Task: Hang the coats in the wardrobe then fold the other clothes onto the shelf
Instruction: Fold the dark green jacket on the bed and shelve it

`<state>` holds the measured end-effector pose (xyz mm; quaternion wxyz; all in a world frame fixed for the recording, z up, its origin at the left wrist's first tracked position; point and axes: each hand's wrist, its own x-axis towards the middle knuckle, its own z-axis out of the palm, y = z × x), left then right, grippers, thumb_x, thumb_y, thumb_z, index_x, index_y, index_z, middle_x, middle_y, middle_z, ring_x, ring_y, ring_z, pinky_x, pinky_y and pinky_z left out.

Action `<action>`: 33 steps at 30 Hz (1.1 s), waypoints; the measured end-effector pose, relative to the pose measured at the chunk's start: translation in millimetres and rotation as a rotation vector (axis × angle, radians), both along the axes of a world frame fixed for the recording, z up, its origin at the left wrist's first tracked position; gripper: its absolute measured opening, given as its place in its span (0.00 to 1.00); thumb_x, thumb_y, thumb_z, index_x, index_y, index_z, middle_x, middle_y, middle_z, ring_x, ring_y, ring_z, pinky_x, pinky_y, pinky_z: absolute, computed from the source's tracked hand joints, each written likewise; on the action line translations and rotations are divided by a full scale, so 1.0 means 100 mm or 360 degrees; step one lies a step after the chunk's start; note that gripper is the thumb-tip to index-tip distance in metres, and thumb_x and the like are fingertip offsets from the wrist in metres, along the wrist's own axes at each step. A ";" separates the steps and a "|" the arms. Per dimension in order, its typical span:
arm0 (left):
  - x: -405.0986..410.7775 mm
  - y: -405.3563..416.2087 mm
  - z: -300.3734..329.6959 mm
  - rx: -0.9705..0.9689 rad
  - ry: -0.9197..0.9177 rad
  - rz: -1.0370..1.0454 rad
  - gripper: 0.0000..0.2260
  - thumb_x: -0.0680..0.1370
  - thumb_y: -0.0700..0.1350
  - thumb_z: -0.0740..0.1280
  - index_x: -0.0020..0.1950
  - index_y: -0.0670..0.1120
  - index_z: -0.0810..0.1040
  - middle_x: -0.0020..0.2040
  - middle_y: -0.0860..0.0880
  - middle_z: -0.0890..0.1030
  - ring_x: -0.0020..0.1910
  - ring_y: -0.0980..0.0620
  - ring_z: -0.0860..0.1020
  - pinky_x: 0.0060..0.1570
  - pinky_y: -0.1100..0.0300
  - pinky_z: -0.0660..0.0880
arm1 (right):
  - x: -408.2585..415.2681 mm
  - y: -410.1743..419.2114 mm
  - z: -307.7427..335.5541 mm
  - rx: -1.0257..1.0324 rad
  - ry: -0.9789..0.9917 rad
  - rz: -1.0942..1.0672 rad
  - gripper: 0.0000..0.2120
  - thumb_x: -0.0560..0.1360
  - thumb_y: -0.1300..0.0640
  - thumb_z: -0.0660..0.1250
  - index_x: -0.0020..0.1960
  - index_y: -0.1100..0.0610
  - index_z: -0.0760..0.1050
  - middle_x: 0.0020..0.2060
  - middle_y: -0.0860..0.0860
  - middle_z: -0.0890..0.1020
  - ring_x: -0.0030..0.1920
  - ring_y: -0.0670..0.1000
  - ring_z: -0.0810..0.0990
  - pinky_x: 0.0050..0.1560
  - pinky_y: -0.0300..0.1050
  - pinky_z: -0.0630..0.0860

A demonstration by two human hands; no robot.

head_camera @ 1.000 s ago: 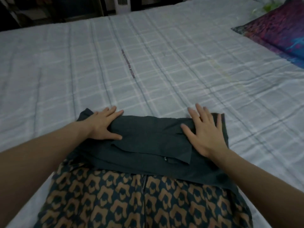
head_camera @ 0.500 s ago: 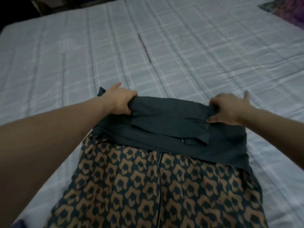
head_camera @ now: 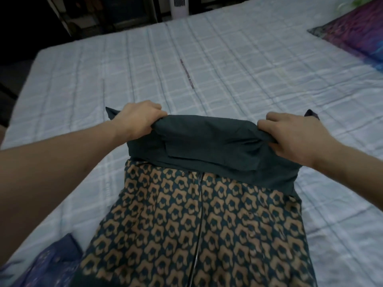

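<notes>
Garments: two in the middle of the bed: one plain dark green garment, folded, overlapping the far edge of one patterned garment with tan shapes and a central zipper.
Left hand: clenched around the green garment's far corner at 10 o'clock.
Right hand: fingers curled, grasping the garment's opposite corner at 2 o'clock.
Bed: one, with a pale checked sheet.
Pillow: one, purple and blue, at 1 o'clock.
Blue cloth: one piece at 7 o'clock.
White fan: one, beyond the bed at 12 o'clock.
</notes>
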<state>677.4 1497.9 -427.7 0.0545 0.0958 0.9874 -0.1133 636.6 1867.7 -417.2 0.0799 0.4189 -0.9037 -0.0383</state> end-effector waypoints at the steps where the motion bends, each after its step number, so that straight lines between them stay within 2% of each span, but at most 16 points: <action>1: 0.11 0.00 0.02 -0.0025 0.0057 -0.0065 0.15 0.74 0.36 0.65 0.57 0.51 0.74 0.51 0.51 0.74 0.54 0.48 0.72 0.34 0.54 0.66 | 0.13 0.04 0.00 -0.0061 0.0037 0.0041 0.06 0.71 0.52 0.63 0.44 0.53 0.68 0.37 0.48 0.66 0.35 0.57 0.76 0.25 0.37 0.52; 5: 0.55 -0.02 0.00 -0.0068 0.0241 -0.0458 0.16 0.67 0.33 0.72 0.51 0.47 0.75 0.46 0.49 0.75 0.46 0.47 0.73 0.29 0.55 0.68 | 0.62 0.17 -0.16 -0.0120 0.0087 0.0027 0.13 0.66 0.57 0.70 0.46 0.57 0.71 0.39 0.54 0.72 0.36 0.58 0.76 0.22 0.39 0.57; 8: 0.89 -0.01 -0.15 -0.0102 0.0260 -0.0593 0.20 0.65 0.35 0.74 0.53 0.47 0.74 0.46 0.48 0.75 0.45 0.46 0.73 0.36 0.55 0.69 | 1.03 0.18 -0.32 -0.0143 0.0062 -0.0041 0.15 0.63 0.59 0.74 0.47 0.58 0.73 0.42 0.55 0.73 0.39 0.58 0.75 0.26 0.43 0.62; 11: 1.30 0.00 -0.40 -0.0109 0.0011 -0.0599 0.23 0.70 0.39 0.71 0.61 0.51 0.69 0.57 0.51 0.74 0.53 0.49 0.72 0.46 0.56 0.72 | 1.50 0.15 -0.55 -0.0108 -0.0040 -0.0081 0.16 0.62 0.58 0.75 0.46 0.56 0.74 0.44 0.54 0.72 0.42 0.57 0.73 0.33 0.49 0.69; 15: 1.81 0.02 -0.64 -0.0180 -0.0187 -0.0592 0.26 0.74 0.42 0.68 0.66 0.54 0.59 0.64 0.52 0.69 0.60 0.50 0.69 0.53 0.56 0.70 | 2.03 0.17 -0.87 0.0033 -0.0283 -0.0114 0.26 0.52 0.58 0.79 0.46 0.55 0.73 0.45 0.54 0.72 0.42 0.57 0.72 0.31 0.50 0.71; 17: 1.99 0.04 -0.73 -0.0241 -0.0430 -0.0501 0.26 0.74 0.44 0.67 0.67 0.55 0.58 0.66 0.53 0.65 0.61 0.51 0.66 0.55 0.56 0.70 | 2.21 0.21 -0.99 0.0281 -0.0547 -0.0155 0.33 0.49 0.55 0.81 0.51 0.55 0.70 0.49 0.55 0.72 0.44 0.58 0.73 0.30 0.50 0.72; 18: 2.06 0.04 -0.78 -0.0227 -0.0628 -0.0431 0.25 0.74 0.47 0.66 0.66 0.55 0.59 0.65 0.54 0.65 0.60 0.51 0.66 0.54 0.55 0.70 | 2.27 0.23 -1.05 0.0371 -0.0722 -0.0173 0.36 0.53 0.51 0.80 0.55 0.54 0.67 0.53 0.55 0.72 0.47 0.57 0.74 0.33 0.50 0.74; 20: 2.17 0.06 -0.81 0.0129 -0.1067 -0.0132 0.21 0.69 0.53 0.67 0.59 0.57 0.65 0.57 0.56 0.68 0.54 0.53 0.68 0.53 0.54 0.72 | 2.26 0.28 -1.05 0.0428 -0.1119 -0.0217 0.30 0.65 0.43 0.71 0.61 0.50 0.62 0.58 0.50 0.67 0.54 0.54 0.73 0.46 0.49 0.76; 21: 2.19 0.08 -0.80 0.0405 -0.1227 0.0065 0.17 0.68 0.53 0.68 0.55 0.57 0.69 0.53 0.57 0.71 0.52 0.54 0.71 0.53 0.53 0.73 | 2.22 0.29 -0.97 0.0445 -0.1319 -0.0289 0.23 0.68 0.41 0.66 0.59 0.47 0.64 0.57 0.47 0.67 0.54 0.52 0.73 0.51 0.49 0.75; 22: 2.19 0.09 -0.79 0.0640 -0.1234 0.0222 0.12 0.69 0.52 0.68 0.51 0.56 0.73 0.50 0.57 0.74 0.50 0.54 0.74 0.53 0.53 0.74 | 2.15 0.28 -0.91 0.0323 -0.1398 -0.0369 0.16 0.69 0.40 0.62 0.54 0.44 0.67 0.53 0.44 0.71 0.52 0.50 0.75 0.51 0.49 0.75; 23: 2.14 0.08 -0.78 0.0813 -0.1073 0.0330 0.06 0.71 0.49 0.67 0.48 0.54 0.76 0.47 0.57 0.77 0.47 0.55 0.76 0.52 0.53 0.75 | 2.08 0.27 -0.84 0.0136 -0.1361 -0.0484 0.12 0.70 0.40 0.59 0.48 0.45 0.68 0.48 0.43 0.75 0.48 0.49 0.77 0.49 0.49 0.76; 25: 2.01 0.06 -0.77 0.0974 -0.0494 0.0511 0.03 0.76 0.44 0.65 0.46 0.51 0.77 0.45 0.54 0.78 0.45 0.54 0.77 0.51 0.51 0.75 | 1.91 0.28 -0.79 -0.0244 -0.1032 -0.0799 0.08 0.73 0.44 0.58 0.44 0.49 0.66 0.41 0.46 0.77 0.42 0.52 0.78 0.42 0.50 0.75; 27: 1.88 0.03 -0.78 0.0955 0.0015 0.0725 0.03 0.78 0.44 0.63 0.49 0.50 0.76 0.48 0.51 0.75 0.49 0.50 0.75 0.52 0.49 0.74 | 1.76 0.33 -0.80 -0.0490 -0.0752 -0.1203 0.10 0.76 0.48 0.60 0.47 0.54 0.65 0.44 0.53 0.75 0.43 0.59 0.77 0.42 0.53 0.74; 28: 1.81 0.01 -0.80 0.0914 0.0132 0.0869 0.04 0.79 0.45 0.62 0.52 0.49 0.75 0.52 0.49 0.74 0.53 0.47 0.73 0.54 0.49 0.73 | 1.69 0.38 -0.85 -0.0506 -0.0747 -0.1408 0.15 0.76 0.47 0.62 0.51 0.58 0.65 0.48 0.58 0.74 0.47 0.62 0.76 0.45 0.56 0.74; 31: 1.66 -0.07 -0.94 0.0857 0.0033 0.1361 0.15 0.81 0.50 0.60 0.64 0.44 0.71 0.63 0.42 0.71 0.64 0.40 0.68 0.61 0.43 0.69 | 1.52 0.48 -0.97 -0.0358 -0.1143 -0.1842 0.33 0.73 0.36 0.63 0.62 0.64 0.67 0.55 0.63 0.76 0.53 0.64 0.76 0.52 0.58 0.75; 33: 1.58 -0.11 -1.02 0.0917 -0.0032 0.1574 0.20 0.80 0.56 0.60 0.65 0.42 0.69 0.64 0.40 0.73 0.62 0.38 0.71 0.60 0.43 0.71 | 1.47 0.48 -1.05 -0.0385 -0.1340 -0.1799 0.33 0.73 0.35 0.63 0.62 0.63 0.72 0.52 0.61 0.79 0.51 0.62 0.78 0.52 0.53 0.76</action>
